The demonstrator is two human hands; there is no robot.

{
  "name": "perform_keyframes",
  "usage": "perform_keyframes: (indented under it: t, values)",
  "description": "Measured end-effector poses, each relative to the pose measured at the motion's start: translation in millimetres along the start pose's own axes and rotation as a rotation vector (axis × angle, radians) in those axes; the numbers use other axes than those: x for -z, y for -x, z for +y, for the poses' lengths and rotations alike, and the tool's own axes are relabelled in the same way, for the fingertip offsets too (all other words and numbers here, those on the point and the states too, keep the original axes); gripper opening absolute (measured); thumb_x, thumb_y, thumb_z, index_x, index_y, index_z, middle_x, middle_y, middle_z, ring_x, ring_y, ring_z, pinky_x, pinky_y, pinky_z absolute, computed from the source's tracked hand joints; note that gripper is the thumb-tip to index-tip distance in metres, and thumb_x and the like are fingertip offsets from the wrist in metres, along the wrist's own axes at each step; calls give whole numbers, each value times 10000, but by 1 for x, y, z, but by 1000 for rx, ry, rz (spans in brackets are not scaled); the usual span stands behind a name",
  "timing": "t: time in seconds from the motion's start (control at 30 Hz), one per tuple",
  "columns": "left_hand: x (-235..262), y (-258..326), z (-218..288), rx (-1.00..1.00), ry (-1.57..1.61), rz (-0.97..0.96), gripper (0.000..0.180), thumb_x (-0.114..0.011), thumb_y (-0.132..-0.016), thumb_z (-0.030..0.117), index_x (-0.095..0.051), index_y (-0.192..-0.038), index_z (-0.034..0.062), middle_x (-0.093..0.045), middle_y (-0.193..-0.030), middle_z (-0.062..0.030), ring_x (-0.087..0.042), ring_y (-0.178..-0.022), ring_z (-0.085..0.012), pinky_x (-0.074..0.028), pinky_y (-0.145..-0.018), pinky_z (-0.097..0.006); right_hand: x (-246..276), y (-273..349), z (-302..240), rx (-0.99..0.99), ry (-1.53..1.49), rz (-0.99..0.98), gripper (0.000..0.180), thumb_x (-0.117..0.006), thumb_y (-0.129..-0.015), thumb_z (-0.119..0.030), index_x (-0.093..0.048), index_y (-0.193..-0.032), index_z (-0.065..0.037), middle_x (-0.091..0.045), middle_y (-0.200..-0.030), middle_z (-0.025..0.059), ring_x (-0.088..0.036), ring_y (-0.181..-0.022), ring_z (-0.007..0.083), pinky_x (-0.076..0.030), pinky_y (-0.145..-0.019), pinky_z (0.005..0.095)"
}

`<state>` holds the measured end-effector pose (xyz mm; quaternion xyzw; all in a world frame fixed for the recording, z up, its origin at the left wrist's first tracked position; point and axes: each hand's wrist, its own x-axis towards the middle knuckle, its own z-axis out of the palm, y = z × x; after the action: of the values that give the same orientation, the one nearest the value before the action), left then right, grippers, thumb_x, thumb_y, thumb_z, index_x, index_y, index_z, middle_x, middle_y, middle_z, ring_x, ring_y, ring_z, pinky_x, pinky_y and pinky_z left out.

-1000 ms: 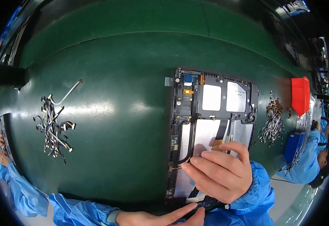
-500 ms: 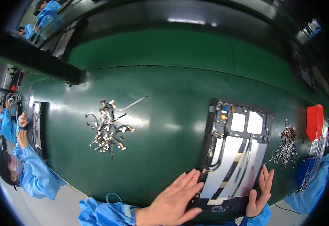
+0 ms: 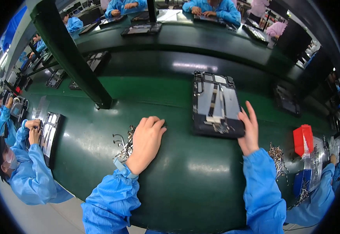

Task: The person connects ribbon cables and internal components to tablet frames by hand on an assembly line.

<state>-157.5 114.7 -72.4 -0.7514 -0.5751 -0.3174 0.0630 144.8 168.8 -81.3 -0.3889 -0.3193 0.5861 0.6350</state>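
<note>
An opened tablet-like device [image 3: 216, 103], with silver battery panels and a black frame, lies far ahead, right of centre, somewhat blurred. My right hand [image 3: 249, 126] touches its near right corner; the fingers stretch out along its edge rather than wrapping round it. Bent over a pile of short cables [image 3: 127, 142], my left hand [image 3: 148, 140] has its fingers drawn together. A small dark tip shows beyond those fingertips; what they hold is hidden. The hand covers the right part of the pile.
A green post [image 3: 70, 54] rises at the left. On the right are a second cable pile [image 3: 278, 158], a red bin [image 3: 303, 138] and a blue bin [image 3: 300, 183]. A co-worker handles another device [image 3: 50, 136] at the left. Others work beyond the dark rear strip.
The device has moved away from me to the back, my right hand still at its side. My left hand has left the device and come to the cable pile. The view has tilted up.
</note>
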Motion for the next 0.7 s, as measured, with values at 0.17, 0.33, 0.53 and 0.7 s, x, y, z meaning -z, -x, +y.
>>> perform_keyframes:
  t: [0.17,0.33,0.53,0.7]
  values:
    - [-10,2,5,-86,-1,-51,93,-664,-748,60,-615,-827,49,-598,-913,-64,-558,-851,-253,-480,-729,-376,-11,-95,44,176,97,122,536,-577,-890,-50,-406,-1398,-45,-373,-1474,194,-400,-1332,263,-324,-1099,362]
    - [19,-14,38,-96,118,-85,84,-628,-845,105,-597,-908,59,-602,-741,-66,-605,-697,-275,-479,-599,-385,-39,-103,42,502,1025,169,452,-641,-772,-85,-563,-1213,-25,-574,-1229,205,-553,-1127,375,-419,-1002,410]
    - [39,1,100,128,800,-321,47,-556,-909,-29,-567,-955,-31,-707,-831,-138,-716,-834,-189,-578,-750,-287,-48,27,-37,284,598,-338,174,-580,-884,-2,-666,-1034,-22,-690,-974,53,-654,-876,135,-518,-783,268]
    - [-1,27,130,344,1159,-553,88,-548,-919,-37,-554,-1005,-53,-702,-939,-173,-694,-917,-230,-579,-815,-327,-11,118,-70,481,833,-275,178,-615,-829,72,-696,-969,-2,-687,-952,103,-659,-877,201,-526,-783,300]
